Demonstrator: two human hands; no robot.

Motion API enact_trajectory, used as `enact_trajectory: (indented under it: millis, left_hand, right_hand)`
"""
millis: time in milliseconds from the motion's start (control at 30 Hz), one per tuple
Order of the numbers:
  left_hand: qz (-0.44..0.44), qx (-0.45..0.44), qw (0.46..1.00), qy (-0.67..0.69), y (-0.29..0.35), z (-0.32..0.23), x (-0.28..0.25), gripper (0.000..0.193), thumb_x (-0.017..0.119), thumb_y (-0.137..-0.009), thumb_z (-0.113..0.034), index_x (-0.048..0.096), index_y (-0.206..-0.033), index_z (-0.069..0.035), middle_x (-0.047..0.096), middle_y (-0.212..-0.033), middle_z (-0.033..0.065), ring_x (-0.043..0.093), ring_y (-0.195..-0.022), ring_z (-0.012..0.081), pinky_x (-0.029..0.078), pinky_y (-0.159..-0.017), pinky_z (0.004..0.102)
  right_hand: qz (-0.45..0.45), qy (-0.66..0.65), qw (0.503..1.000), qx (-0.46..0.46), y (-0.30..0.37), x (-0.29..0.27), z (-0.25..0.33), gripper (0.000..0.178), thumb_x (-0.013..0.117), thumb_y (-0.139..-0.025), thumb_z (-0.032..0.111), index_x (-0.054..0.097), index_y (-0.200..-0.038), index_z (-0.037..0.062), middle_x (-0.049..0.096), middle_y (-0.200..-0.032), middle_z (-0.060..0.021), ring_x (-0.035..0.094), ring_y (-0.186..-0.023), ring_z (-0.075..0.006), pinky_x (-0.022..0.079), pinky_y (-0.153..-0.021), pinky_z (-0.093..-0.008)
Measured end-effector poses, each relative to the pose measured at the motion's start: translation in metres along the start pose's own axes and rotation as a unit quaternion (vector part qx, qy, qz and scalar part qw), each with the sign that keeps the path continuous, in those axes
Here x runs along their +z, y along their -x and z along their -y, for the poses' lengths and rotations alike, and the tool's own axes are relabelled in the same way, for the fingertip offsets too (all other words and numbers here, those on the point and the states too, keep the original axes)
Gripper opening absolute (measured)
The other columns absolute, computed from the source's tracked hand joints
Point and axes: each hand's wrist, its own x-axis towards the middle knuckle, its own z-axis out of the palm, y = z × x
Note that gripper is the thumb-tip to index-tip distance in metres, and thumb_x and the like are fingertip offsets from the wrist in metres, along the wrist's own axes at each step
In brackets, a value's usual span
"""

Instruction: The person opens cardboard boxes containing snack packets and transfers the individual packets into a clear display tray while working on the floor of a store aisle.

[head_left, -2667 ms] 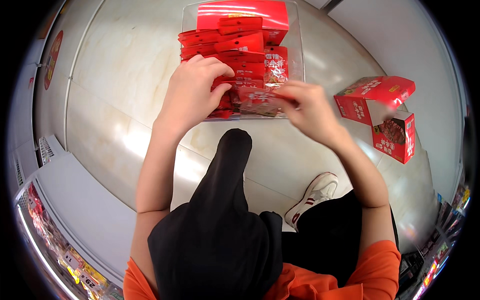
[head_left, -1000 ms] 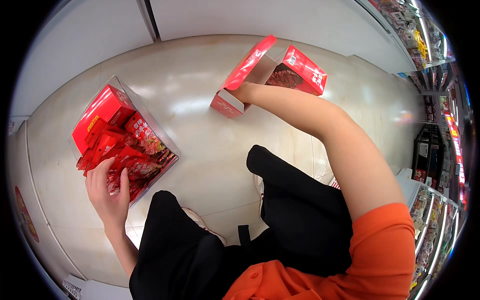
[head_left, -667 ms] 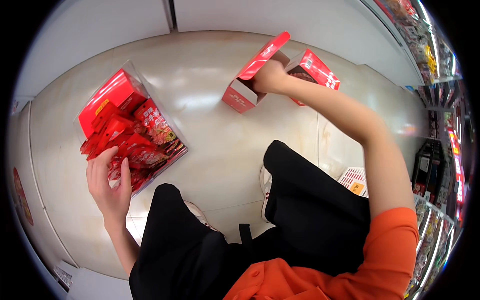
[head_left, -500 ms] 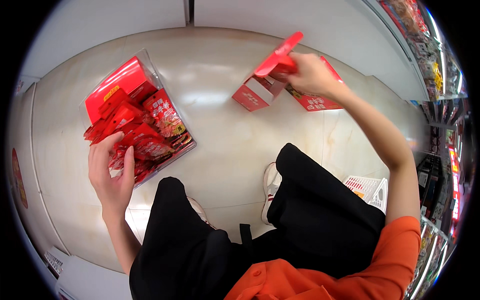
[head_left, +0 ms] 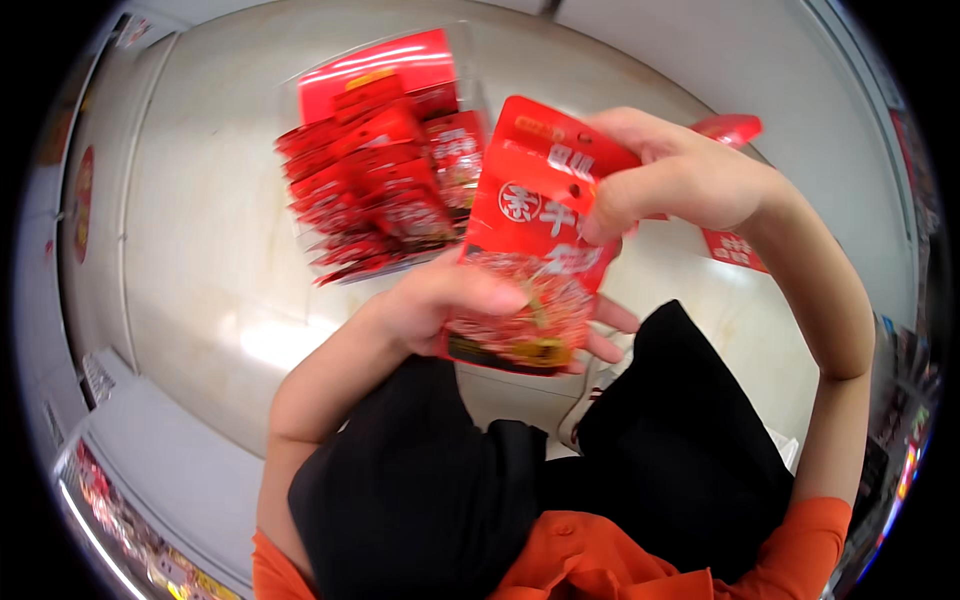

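Both hands have come together over the knees since half a second ago: the left hand [head_left: 425, 305] has left the packets in the bin, and the right hand [head_left: 705, 180] has left the open carton. Between them now is a red packet [head_left: 530, 235], held up well above the floor [head_left: 220, 250]. Left fingers grip its lower half, thumb flat across the front and fingertips [head_left: 612, 318] poking out past the far edge. Right fingers pinch the upper corner, thumb on the front, the others tucked behind; whether more packets lie in the grip, I cannot tell.

Up and to the left of the left fingers sits a clear bin [head_left: 473, 85]. Inside, packed rows of packets [head_left: 365, 190] lie nearest the fingers, with a red box [head_left: 380, 72] behind them. Just past the right knuckles shows the red flap [head_left: 730, 130] of the carton, mostly hidden by the hand. Below the right wrist, part of another red carton [head_left: 735, 248] peeks out. Beneath the fingers are black trousers [head_left: 670, 410] and a pale shoe [head_left: 580, 412].
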Motion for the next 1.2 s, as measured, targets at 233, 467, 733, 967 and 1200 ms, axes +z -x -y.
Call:
enact_trajectory:
  millis: [233, 467, 733, 967, 1200]
  left_hand:
    - [-0.207, 0.124, 0.937, -0.253, 0.026, -0.005, -0.011, 0.046, 0.062, -0.094, -0.018, 0.046, -0.133, -0.001, 0.062, -0.121, 0.0136, 0.061, -0.109, 0.0211, 0.050, -0.093, 0.0364]
    - [-0.302, 0.187, 0.875, -0.327, 0.029, -0.009, -0.012, 0.042, 0.068, -0.090, -0.016, 0.052, -0.126, -0.002, 0.063, -0.114, 0.0067, 0.060, -0.105, 0.0141, 0.050, -0.090, 0.0325]
    - [-0.316, 0.263, 0.879, -0.241, 0.044, -0.018, -0.012, 0.039, 0.065, -0.093, -0.019, 0.052, -0.125, 0.000, 0.062, -0.118, 0.0088, 0.061, -0.108, 0.0160, 0.050, -0.091, 0.0332]
    - [-0.356, 0.275, 0.798, -0.402, 0.043, -0.019, -0.011, 0.036, 0.067, -0.093, -0.023, 0.057, -0.120, -0.001, 0.064, -0.113, 0.0048, 0.061, -0.102, 0.0132, 0.050, -0.088, 0.0306]
    - [-0.341, 0.354, 0.800, -0.345, 0.040, -0.030, -0.010, 0.034, 0.046, -0.103, -0.024, 0.053, -0.127, -0.002, 0.061, -0.120, 0.0068, 0.059, -0.109, 0.0152, 0.049, -0.092, 0.0300]
  right_hand:
    - [-0.185, 0.103, 0.951, -0.225, -0.038, 0.017, -0.029, 0.069, 0.080, -0.072, 0.034, 0.054, -0.123, -0.0046, 0.064, -0.104, -0.0125, 0.060, -0.086, -0.0156, 0.050, -0.073, -0.0297]
    - [-0.100, 0.023, 0.991, -0.090, -0.039, 0.020, -0.025, 0.058, 0.083, -0.072, 0.033, 0.061, -0.112, -0.0035, 0.069, -0.090, -0.0105, 0.062, -0.074, -0.0104, 0.046, -0.061, -0.0244]
    - [-0.170, -0.046, 0.971, -0.164, -0.043, 0.009, -0.027, 0.040, 0.080, -0.079, 0.028, 0.064, -0.103, 0.0007, 0.069, -0.093, -0.0065, 0.058, -0.077, -0.0065, 0.043, -0.064, -0.0211]
    - [-0.087, -0.047, 0.980, -0.173, -0.047, 0.016, -0.027, 0.043, 0.079, -0.080, 0.021, 0.060, -0.112, -0.0006, 0.069, -0.106, -0.0092, 0.062, -0.089, -0.0084, 0.050, -0.079, -0.0283]
    - [-0.197, 0.016, 0.922, -0.332, -0.028, 0.005, -0.024, 0.032, 0.074, -0.085, 0.010, 0.059, -0.110, -0.0021, 0.070, -0.104, -0.0105, 0.067, -0.096, -0.0141, 0.052, -0.089, -0.0305]
